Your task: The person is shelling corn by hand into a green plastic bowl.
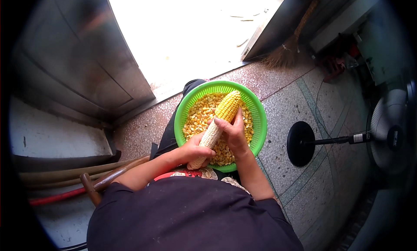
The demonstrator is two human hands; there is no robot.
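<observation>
An ear of corn [211,133] lies slantwise over a green plastic basket [261,120]. Its upper part bears yellow kernels, while the lower part is a bare, pale cob. My left hand [197,150] is closed round the bare lower end. Higher up, my right hand [234,130] holds the ear from the right, its thumb on the border between kernels and bare cob. Loose corn kernels [198,115] fill the bottom of the basket, which rests at my lap. Some of my fingers are hidden behind the ear.
A standing fan [301,143] is on the tiled floor at the right. A straw broom [283,55] leans by the open doorway at the upper right. Metal door panels [78,55] flank the bright opening. Wooden poles [65,176] and a red rod [58,197] lie at the left.
</observation>
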